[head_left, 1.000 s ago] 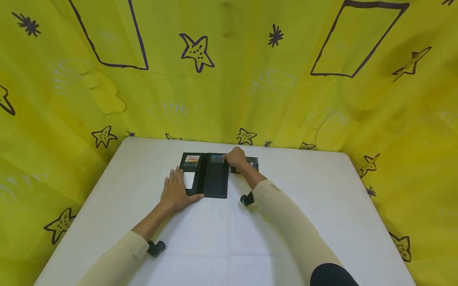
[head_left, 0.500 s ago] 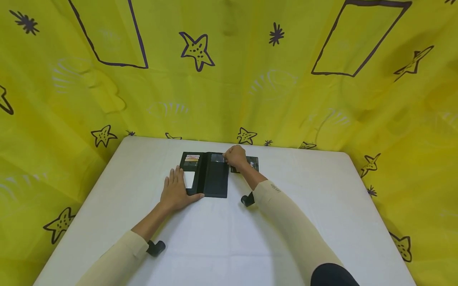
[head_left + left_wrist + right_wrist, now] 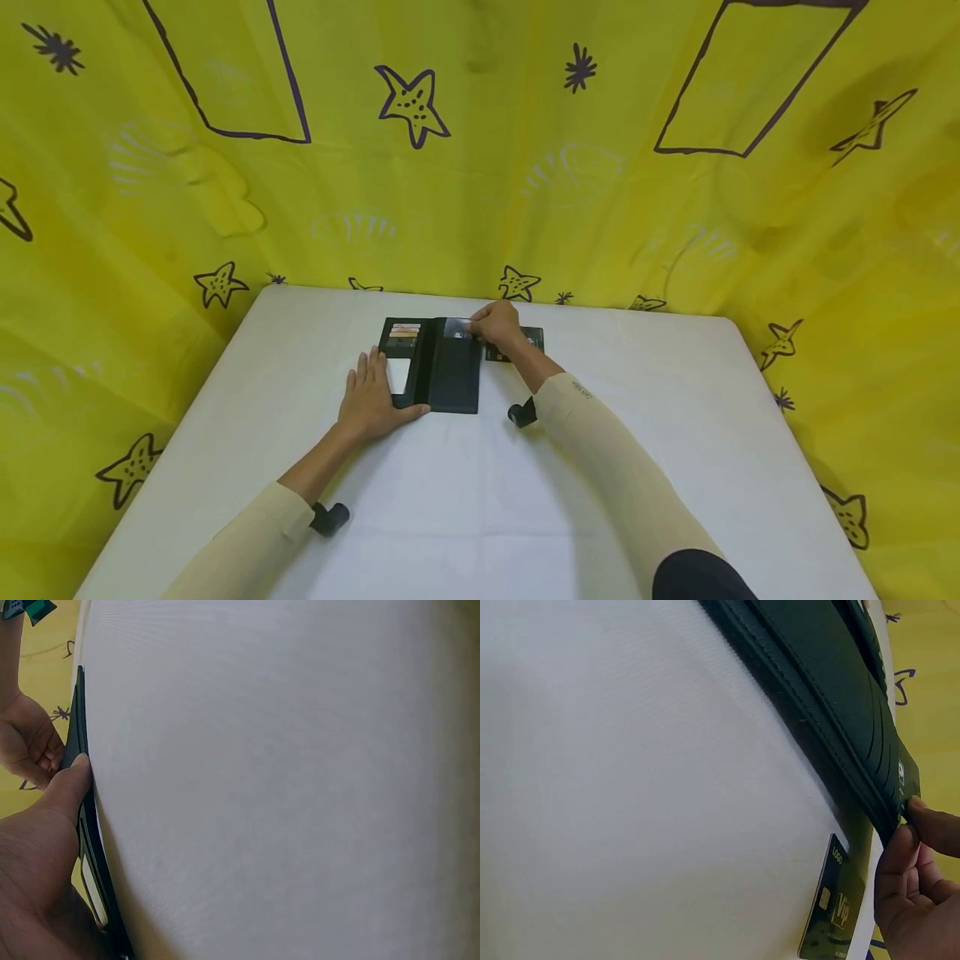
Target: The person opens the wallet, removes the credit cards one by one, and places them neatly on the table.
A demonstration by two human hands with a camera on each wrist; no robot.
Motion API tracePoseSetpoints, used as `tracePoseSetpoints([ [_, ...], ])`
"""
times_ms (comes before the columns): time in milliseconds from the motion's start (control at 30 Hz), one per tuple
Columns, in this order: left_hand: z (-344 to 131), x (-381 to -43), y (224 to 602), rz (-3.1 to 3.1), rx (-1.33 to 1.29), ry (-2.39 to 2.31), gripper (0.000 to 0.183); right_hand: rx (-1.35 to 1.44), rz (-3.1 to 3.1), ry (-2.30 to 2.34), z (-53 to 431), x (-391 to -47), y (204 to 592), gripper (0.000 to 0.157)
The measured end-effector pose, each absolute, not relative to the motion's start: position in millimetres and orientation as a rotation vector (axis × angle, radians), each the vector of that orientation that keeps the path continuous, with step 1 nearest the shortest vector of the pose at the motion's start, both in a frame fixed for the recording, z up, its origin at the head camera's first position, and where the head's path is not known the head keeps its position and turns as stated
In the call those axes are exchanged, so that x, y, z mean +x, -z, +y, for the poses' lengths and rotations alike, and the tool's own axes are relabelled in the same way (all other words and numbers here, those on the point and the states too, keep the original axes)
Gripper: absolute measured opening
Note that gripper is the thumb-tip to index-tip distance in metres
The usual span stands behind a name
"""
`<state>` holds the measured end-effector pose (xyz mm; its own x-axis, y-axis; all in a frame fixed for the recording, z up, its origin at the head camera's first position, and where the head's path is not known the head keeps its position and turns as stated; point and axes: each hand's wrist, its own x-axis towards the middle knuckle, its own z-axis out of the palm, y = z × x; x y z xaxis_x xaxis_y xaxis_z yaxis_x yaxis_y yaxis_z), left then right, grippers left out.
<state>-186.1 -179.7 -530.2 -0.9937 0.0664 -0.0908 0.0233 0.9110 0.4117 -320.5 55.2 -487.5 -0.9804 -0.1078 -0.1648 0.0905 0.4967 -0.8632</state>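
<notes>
Wallet (image 3: 453, 375) lies open toward the far side of the white table (image 3: 480, 500). The left hand (image 3: 367, 400) is spread on its near left part, thumb along the near edge. The right hand (image 3: 497, 323) pinches a slotted card (image 3: 454, 327) at the upper right, beside a loose card (image 3: 832, 907). Behind hangs a yellow curtain (image 3: 480, 192).

counted: one left hand (image 3: 366, 407), one right hand (image 3: 498, 324), two sleeves (image 3: 243, 542), two wrist cameras (image 3: 331, 519), one wallet (image 3: 454, 375), one loose card (image 3: 834, 904), one table (image 3: 427, 508); several slotted cards (image 3: 403, 335), exact number unclear.
</notes>
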Motion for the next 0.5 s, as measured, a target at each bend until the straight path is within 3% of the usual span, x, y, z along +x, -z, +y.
tracePoseSetpoints([
  [500,-180.5,-188.2,533.5,2.963,0.068,-0.611,0.129,0.044,2.41,1.655,57.5,-326.5,488.4,0.015],
])
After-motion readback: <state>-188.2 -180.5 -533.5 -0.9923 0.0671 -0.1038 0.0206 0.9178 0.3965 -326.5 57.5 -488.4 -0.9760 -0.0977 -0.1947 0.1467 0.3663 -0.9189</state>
